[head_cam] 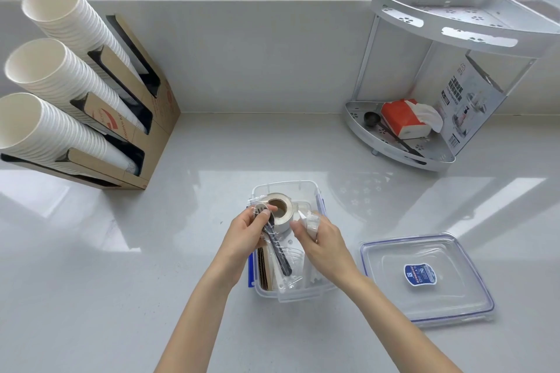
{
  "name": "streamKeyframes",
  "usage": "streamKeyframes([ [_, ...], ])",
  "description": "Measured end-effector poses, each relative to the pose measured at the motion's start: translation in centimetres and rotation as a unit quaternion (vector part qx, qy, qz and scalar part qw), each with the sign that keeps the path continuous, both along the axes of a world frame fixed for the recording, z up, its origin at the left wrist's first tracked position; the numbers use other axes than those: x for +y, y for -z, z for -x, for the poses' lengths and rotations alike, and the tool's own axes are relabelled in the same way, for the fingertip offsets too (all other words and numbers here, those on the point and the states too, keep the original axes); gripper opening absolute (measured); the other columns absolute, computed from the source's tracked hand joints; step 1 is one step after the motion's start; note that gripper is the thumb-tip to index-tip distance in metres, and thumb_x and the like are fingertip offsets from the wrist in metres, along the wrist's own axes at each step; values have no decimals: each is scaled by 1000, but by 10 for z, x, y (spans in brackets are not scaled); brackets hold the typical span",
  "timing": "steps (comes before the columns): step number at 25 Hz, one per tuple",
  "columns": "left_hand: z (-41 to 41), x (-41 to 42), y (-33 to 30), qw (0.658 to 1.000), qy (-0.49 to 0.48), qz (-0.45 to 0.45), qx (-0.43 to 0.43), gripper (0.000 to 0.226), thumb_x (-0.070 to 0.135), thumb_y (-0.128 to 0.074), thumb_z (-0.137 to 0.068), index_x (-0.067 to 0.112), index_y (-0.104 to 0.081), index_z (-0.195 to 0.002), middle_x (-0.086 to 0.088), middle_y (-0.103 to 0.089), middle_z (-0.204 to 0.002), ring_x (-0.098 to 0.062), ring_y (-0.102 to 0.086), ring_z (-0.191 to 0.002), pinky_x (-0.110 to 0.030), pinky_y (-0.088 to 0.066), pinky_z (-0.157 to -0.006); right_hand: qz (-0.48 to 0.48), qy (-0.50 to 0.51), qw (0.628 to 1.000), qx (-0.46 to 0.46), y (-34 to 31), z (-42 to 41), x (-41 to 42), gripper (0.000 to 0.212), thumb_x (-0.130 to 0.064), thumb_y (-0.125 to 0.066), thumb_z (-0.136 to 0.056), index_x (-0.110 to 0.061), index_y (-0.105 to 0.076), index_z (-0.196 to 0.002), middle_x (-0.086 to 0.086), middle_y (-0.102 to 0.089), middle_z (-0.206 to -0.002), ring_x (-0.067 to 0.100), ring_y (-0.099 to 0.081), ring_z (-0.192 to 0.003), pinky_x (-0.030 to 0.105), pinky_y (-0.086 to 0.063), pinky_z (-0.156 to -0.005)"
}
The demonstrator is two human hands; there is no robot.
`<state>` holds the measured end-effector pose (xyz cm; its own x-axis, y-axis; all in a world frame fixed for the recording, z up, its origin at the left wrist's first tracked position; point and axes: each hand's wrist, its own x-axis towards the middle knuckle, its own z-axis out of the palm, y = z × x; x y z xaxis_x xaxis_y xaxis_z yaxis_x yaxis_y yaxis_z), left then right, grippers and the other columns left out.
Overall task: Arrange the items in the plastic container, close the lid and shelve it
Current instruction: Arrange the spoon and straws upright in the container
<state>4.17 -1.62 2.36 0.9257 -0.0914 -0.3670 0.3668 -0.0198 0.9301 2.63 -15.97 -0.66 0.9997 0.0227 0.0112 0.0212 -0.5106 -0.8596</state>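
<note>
A clear, rectangular plastic container (306,189) with blue side latches sits open on the glossy pale-grey bench (121,266), directly in front of the person. Inside it at the far end stands a roll of white tape (283,212) with a brown cardboard core; nearer the person lie flat brown strips, white pieces and crinkled clear wrapping, too jumbled to tell apart.

The left hand (245,235) has its fingers pinched on a bundle of black plastic cutlery (274,241) in clear film, held slanting over the container. The right hand (318,236) has its fingers curled around a small white object (310,219) at the container's right rim; what it is cannot be told.

The lid (424,277), clear with a blue seal, lies flat on the bench just right of the container. It carries a blue and white sticker whose print is too small to read.

At the back right stands a white two-tier corner shelf (454,13) of perforated metal, holding a red tissue pack (400,119), a black scoop (371,118) and a printed carton (466,100) with unreadable lettering. At left, a brown cardboard dispenser (157,118) holds three ribbed stacks of white paper cups (60,70).
</note>
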Motion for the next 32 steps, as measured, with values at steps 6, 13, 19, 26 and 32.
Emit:
streamKeyframes([
  [6,0,0,2,1000,3,2,4,22,19,-42,-94,25,-63,-89,2,-56,-81,-12,-52,-75,-28,-45,-76,53,-4,999,7,-2,-4,-14,43,-31,-52,-90,-2,-51,-57,12,-54,-58,22,-48,-57,30,-40,-57],
  [13,0,-1,3,1000,7,-3,5,22,18,-42,-94,25,-63,-91,-1,-58,-88,-14,-53,-79,-30,-45,-81,136,-26,988,72,-3,-3,-18,41,-36,-52,-88,2,-50,-73,13,-59,-75,29,-53,-73,34,-39,-64],
  [19,0,1,9,1000,14,-1,9,19,17,-46,-92,23,-62,-100,-2,-62,-93,-15,-57,-86,-35,-46,-89,141,-61,979,134,-13,-1,-15,31,-32,-55,-86,-11,-46,-65,-4,-43,-59,22,-44,-68,30,-33,-58],
  [26,-3,-1,15,1000,26,-9,2,14,16,-52,-89,14,-61,-101,4,-63,-83,-8,-58,-75,-17,-46,-66,150,-29,979,136,-15,-5,-25,43,-30,-50,-89,-15,-31,-53,-1,-38,-55,26,-42,-68,32,-29,-57],
  [32,-14,-22,15,996,66,-65,-14,11,11,-51,-89,15,-58,-97,3,-58,-77,-9,-55,-70,-7,-47,-51,131,0,983,130,-25,-10,-37,34,-30,-50,-89,-6,-47,-65,11,-54,-66,27,-50,-70,32,-37,-63],
])
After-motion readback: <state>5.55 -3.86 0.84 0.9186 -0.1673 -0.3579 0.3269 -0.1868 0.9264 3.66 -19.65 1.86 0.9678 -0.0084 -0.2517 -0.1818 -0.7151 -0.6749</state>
